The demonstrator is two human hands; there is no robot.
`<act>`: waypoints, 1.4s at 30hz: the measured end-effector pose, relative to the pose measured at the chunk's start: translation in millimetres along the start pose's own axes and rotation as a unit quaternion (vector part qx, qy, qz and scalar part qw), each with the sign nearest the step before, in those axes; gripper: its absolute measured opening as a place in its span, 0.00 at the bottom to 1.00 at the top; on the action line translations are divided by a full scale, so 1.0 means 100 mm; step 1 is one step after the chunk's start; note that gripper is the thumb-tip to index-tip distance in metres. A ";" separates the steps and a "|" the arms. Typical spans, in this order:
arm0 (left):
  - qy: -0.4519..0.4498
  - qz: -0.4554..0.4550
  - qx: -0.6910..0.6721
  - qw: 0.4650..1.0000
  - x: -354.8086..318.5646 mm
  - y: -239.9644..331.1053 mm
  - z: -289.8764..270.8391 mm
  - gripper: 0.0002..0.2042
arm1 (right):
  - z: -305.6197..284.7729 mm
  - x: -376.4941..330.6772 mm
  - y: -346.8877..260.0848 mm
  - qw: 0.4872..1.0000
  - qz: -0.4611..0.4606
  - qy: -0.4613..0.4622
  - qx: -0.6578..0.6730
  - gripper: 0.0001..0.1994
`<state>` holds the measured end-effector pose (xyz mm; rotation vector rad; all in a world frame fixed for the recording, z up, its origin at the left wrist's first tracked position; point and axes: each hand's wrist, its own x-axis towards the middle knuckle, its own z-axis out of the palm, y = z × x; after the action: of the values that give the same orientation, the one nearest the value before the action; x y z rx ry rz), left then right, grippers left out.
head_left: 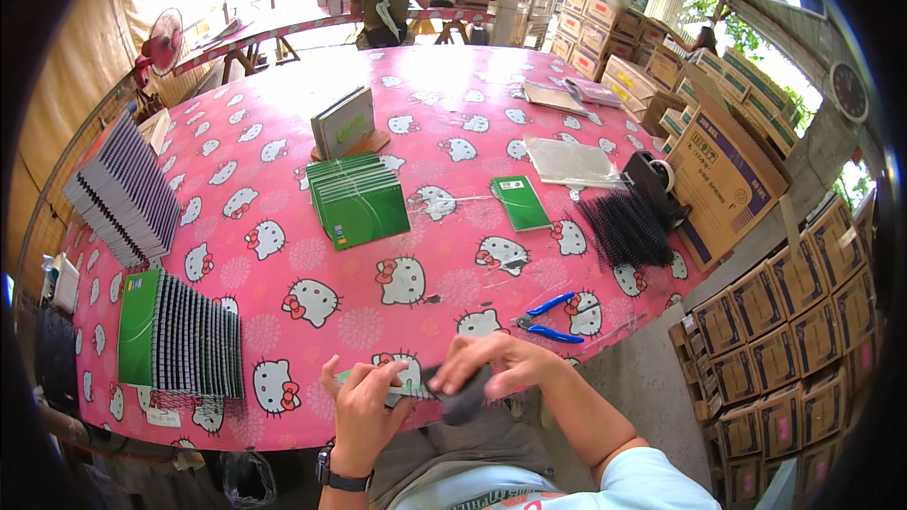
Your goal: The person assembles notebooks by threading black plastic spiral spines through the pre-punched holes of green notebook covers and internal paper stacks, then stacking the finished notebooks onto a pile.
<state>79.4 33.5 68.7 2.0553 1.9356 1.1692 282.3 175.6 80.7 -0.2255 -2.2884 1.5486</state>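
Note:
At the table's near edge my left hand (367,400), with a dark watch on its wrist, grips a thin notebook (408,391) with green and whitish parts showing. Fingers hide much of that notebook. Just to its right, my right hand (489,359) curls over a dark grey, rounded thing (465,397), blurred and partly covered, so its kind is unclear. It meets the notebook's right end. Blue-handled cutting pliers (550,319) lie beyond my right hand.
Green notebooks stand in a stack (357,200) mid-table; spiral-bound stacks (194,340) line the left. A single green notebook (520,203) lies right of centre, near black plastic coils (624,231) and a tape dispenser (657,184). Cartons (723,179) crowd the right. Another person (389,0) sits beyond the table.

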 end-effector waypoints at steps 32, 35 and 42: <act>0.109 -0.187 -0.578 0.787 -0.44 -0.52 0.34 0.09 | 0.16 0.47 0.01 0.997 0.067 0.021 -0.044 0.20; 0.113 -0.189 -0.569 0.793 -0.40 -0.54 0.33 0.09 | 0.17 0.50 -0.04 0.998 0.009 -0.007 0.057 0.19; 0.111 -0.179 -0.558 0.803 -0.38 -0.51 0.32 0.08 | 0.05 0.42 0.05 0.920 0.029 0.090 -0.381 0.24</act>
<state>59.4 23.8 0.9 0.9072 1.0580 1.8334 241.1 187.6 83.4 -0.6074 -2.6240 0.5436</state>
